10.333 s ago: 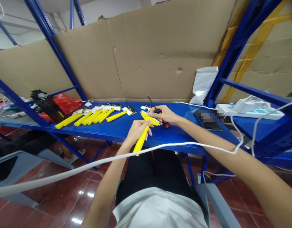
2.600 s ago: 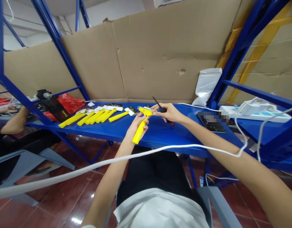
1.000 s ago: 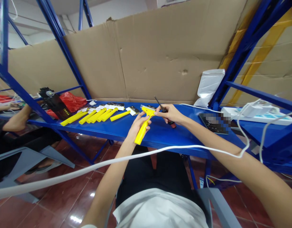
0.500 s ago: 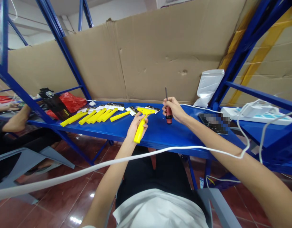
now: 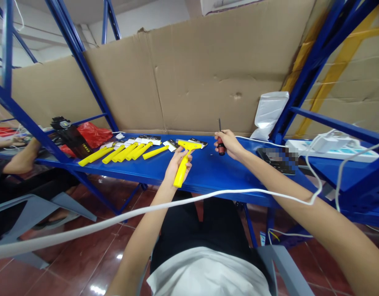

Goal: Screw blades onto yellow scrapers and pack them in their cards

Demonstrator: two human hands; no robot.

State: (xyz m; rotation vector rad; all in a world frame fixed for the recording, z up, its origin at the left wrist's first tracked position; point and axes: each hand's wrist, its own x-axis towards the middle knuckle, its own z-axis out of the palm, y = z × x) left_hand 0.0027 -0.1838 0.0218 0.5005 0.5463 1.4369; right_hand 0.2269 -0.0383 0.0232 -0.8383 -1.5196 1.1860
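Observation:
My left hand (image 5: pixel 176 163) is closed around a yellow scraper (image 5: pixel 182 170), its wide head up and its handle slanting down over the table's front edge. In my right hand (image 5: pixel 230 142) is a screwdriver (image 5: pixel 221 149) with a dark red and black handle, its shaft pointing up and away from the scraper. A tiny screw-like piece (image 5: pixel 212 155) lies on the blue table (image 5: pixel 204 176) between the hands. Left of my left hand, several more yellow scrapers (image 5: pixel 124 153) lie in a row with black-and-white cards at their heads.
A black bottle (image 5: pixel 70 137) leans by a red plastic bag (image 5: pixel 95 135) at the left. Farther left a co-worker's arm (image 5: pixel 23 158) shows. On the right are a phone (image 5: pixel 275 161), a silver pouch (image 5: pixel 269 115) and a power strip (image 5: pixel 337 151). A white cable (image 5: pixel 189 199) crosses in front of my arms.
My right hand has shifted slightly right and down with the screwdriver, whose shaft now shows shorter above the fingers. The left hand and its scraper have hardly moved.

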